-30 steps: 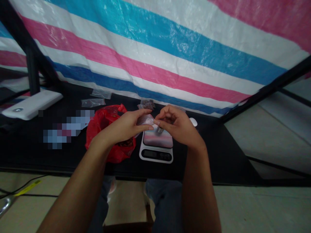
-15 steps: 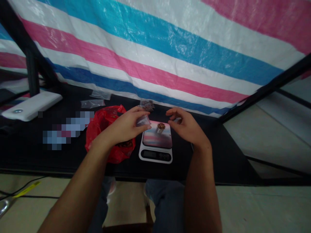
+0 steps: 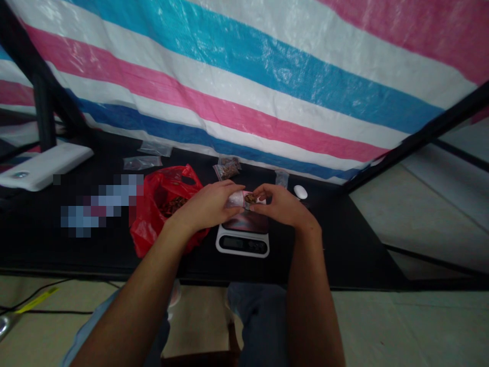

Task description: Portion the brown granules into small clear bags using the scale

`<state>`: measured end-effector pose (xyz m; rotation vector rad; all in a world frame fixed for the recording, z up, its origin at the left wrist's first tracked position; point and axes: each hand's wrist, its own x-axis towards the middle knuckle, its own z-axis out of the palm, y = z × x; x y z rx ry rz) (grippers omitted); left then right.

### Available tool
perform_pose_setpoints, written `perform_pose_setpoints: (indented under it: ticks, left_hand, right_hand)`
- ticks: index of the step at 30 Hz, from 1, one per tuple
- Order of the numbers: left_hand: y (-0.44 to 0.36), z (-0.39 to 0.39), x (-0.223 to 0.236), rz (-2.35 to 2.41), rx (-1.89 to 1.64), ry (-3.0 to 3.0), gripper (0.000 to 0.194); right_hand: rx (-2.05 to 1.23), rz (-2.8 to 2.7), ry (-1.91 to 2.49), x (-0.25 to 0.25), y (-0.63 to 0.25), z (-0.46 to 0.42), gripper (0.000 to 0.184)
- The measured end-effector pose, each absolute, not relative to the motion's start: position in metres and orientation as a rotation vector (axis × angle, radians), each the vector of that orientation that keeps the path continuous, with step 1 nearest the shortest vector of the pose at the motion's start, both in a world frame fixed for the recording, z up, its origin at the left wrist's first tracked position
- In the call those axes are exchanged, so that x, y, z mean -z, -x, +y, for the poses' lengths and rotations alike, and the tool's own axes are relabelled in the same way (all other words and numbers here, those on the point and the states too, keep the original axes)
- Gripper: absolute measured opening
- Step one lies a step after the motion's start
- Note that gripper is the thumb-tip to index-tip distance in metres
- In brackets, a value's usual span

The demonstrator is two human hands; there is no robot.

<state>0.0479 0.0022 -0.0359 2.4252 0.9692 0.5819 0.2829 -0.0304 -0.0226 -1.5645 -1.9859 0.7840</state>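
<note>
Two bare hands are coming together above a digital kitchen scale [image 3: 242,243], with the left hand [image 3: 206,206] and the right hand [image 3: 280,206] almost touching at the fingertips. The left hand is pinching a small clear plastic bag [image 3: 236,200], while the right hand's fingers [image 3: 267,192] are clamping a small metal cup [image 3: 249,205] just beside it at the bag's mouth. The cup is showing brown pieces [image 3: 250,199] at its open end, but whether its rim is inside the bag is too small to tell. Both things are hanging over the far part of the scale, clear of its platform. To the left of the scale, an open red plastic bag [image 3: 147,232] is lying on a black tabletop [image 3: 344,244] and holding a heap of dark brown pieces [image 3: 171,206]. Along the far edge, two flat clear bags [image 3: 142,162] are lying to the left, a clear bag of dark pieces [image 3: 227,167] is sitting beyond the scale, and another clear bag [image 3: 281,178] is lying near a small white oval object [image 3: 300,192]. A flat white box [image 3: 42,165] is resting at the far left, and a striped pink, blue and white tarpaulin [image 3: 244,86] is hanging beyond the table.
</note>
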Motion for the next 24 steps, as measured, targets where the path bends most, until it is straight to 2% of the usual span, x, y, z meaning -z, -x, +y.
perform_pose_setpoints:
  ticks: [6, 14, 24]
  left_hand:
    - [-0.050, 0.001, 0.035, 0.868, -0.643, -2.395, 0.047]
    - [-0.048, 0.001, 0.034, 0.817, -0.694, -2.342, 0.034]
    - [-0.043, 0.001, 0.036, 0.823, -0.785, -2.232, 0.052]
  right_hand:
    - [-0.780, -1.992, 1.482, 0.017, -0.277, -0.035, 0.020]
    - [-0.814, -2.010, 1.436, 0.009, -0.265, -0.037, 0.024]
    - [-0.802, -1.960, 1.275, -0.003, -0.256, -0.039, 0.026]
